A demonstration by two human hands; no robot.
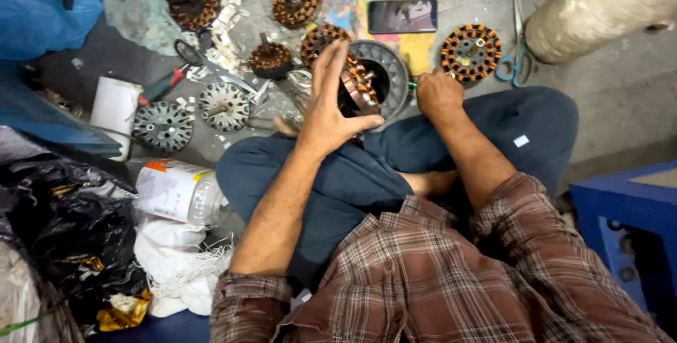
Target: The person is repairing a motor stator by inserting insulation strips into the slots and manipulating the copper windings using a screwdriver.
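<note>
Grey concrete floor, littered with parts; I sit cross-legged on it, knees in dark blue trousers. My left hand is spread over a wound stator, copper and orange coils around its rim. The fingers lie extended across its upper face, the thumb hooks under its near edge; the hand grasps the stator. The piece is tilted up on edge, its flat face turned toward my left palm, its axis running roughly left to right. It stands against a grey round housing just beyond the fingertips. My right hand is clenched into a fist just right of that housing; a small green-tipped tool shows at the knuckles, what it grips I cannot fully tell. Beyond the right fist lies another wound stator, flat, axis up, and blue-handled scissors beside it. A dark phone rests beyond the left fingertips. Bare steel cores lie well left of the left hand.
</note>
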